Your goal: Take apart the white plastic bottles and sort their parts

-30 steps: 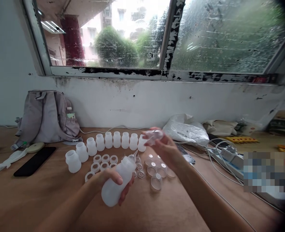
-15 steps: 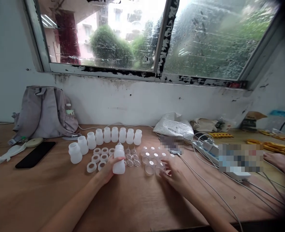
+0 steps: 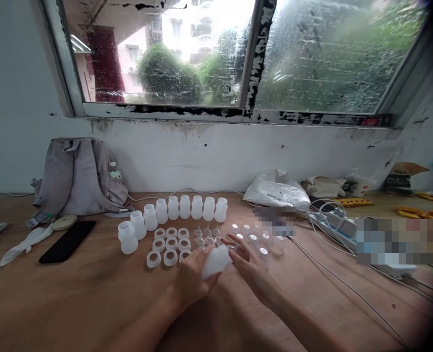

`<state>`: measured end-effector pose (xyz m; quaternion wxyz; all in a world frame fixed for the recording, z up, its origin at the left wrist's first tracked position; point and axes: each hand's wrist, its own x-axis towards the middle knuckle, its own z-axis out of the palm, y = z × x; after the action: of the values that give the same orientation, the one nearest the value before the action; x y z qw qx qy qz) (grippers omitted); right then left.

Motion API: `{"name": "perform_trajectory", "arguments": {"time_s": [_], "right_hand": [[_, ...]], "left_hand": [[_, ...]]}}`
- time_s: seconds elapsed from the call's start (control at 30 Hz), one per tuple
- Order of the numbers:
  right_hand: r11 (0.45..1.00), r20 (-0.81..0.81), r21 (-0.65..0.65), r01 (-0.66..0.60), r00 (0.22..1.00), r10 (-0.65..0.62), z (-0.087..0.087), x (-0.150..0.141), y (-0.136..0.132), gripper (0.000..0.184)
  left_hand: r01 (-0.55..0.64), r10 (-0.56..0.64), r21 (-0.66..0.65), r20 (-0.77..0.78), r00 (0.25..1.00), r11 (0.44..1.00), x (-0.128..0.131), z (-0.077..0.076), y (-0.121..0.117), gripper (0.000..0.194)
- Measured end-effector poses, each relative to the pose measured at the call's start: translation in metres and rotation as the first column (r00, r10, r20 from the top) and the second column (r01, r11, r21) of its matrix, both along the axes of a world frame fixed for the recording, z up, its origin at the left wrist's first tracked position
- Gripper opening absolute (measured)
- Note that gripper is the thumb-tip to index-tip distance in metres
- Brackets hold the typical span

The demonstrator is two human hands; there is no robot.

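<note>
My left hand [image 3: 194, 276] is wrapped round a frosted white baby bottle [image 3: 215, 264], which is tilted with its top to the right. At that top end, the fingers of my right hand [image 3: 248, 261] are bent around what looks like a clear cap [image 3: 234, 249], mostly hidden by the fingers. Several clear caps [image 3: 263, 252] with white dots stand just beyond my right hand. Left of them are clear teats [image 3: 199, 241] in rows, then white collar rings [image 3: 170, 257]. Open white bottles [image 3: 127, 238] form a curved line behind.
A black phone [image 3: 68, 242] and a grey backpack [image 3: 77, 178] lie to the left. White cables [image 3: 334, 274] and a power strip [image 3: 403, 269] run along the right. A silvery plastic bag [image 3: 275, 190] rests near the wall under the window.
My left hand has moved right with the bottle and tilted it from upright. My right hand has come from the clear caps to the bottle's top. The other person's hand at right is out of view.
</note>
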<state>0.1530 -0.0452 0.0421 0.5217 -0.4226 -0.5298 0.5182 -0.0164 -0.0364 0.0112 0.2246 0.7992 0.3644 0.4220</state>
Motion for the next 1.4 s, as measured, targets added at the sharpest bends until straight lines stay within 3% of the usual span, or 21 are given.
{"name": "perform_trajectory", "arguments": {"time_s": [0.1,0.23,0.33,0.53,0.6,0.73,0.8,0.93,1.17,1.3,1.4], "right_hand": [[0.997,-0.091,-0.070,-0.024,0.996,0.018,-0.001,-0.022,0.009,0.035],[0.997,-0.106,-0.060,0.055,0.993,-0.061,0.002,-0.041,0.022,0.019],[0.994,-0.150,-0.057,0.096,0.983,-0.104,0.005,-0.051,0.029,0.016],[0.990,-0.170,-0.071,0.122,0.976,-0.132,0.005,-0.059,0.039,0.011],[0.992,-0.164,-0.067,0.110,0.979,-0.119,0.007,-0.059,0.040,0.010],[0.994,-0.148,-0.103,-0.017,0.989,0.001,0.018,-0.058,0.037,0.013],[0.992,-0.148,-0.084,-0.096,0.986,0.083,0.024,-0.057,0.035,0.014],[0.981,-0.096,-0.011,-0.196,0.976,0.194,0.028,-0.053,0.032,0.016],[0.937,0.024,0.042,-0.346,0.938,0.345,0.018,-0.041,0.039,0.029],[0.917,0.056,0.107,-0.384,0.923,0.380,0.011,-0.035,0.043,0.033],[0.929,0.107,0.172,-0.329,0.943,0.314,0.007,-0.030,0.048,0.028]], "left_hand": [[0.046,-0.046,-0.013,0.005,0.999,0.999,0.003,0.001,-0.006,0.051],[0.038,-0.015,-0.206,0.114,0.993,0.978,0.003,0.007,-0.007,0.039],[0.085,-0.013,-0.330,0.212,0.977,0.940,-0.001,0.012,-0.003,0.032],[0.193,-0.006,-0.406,0.419,0.908,0.893,-0.006,0.011,0.006,0.026],[0.283,-0.010,-0.468,0.504,0.864,0.837,-0.005,0.009,0.006,0.024],[0.563,0.031,-0.569,0.720,0.694,0.600,-0.003,0.008,0.004,0.029],[0.659,0.063,-0.545,0.793,0.606,0.517,-0.002,0.009,0.002,0.034],[0.746,0.062,-0.495,0.849,0.525,0.446,-0.005,0.007,0.003,0.038],[0.822,0.040,-0.502,0.859,0.511,0.270,-0.012,-0.002,0.008,0.051],[0.842,0.079,-0.483,0.874,0.479,0.241,-0.015,-0.002,0.010,0.054],[0.858,0.153,-0.443,0.896,0.417,0.260,-0.019,0.003,0.014,0.054]]}}
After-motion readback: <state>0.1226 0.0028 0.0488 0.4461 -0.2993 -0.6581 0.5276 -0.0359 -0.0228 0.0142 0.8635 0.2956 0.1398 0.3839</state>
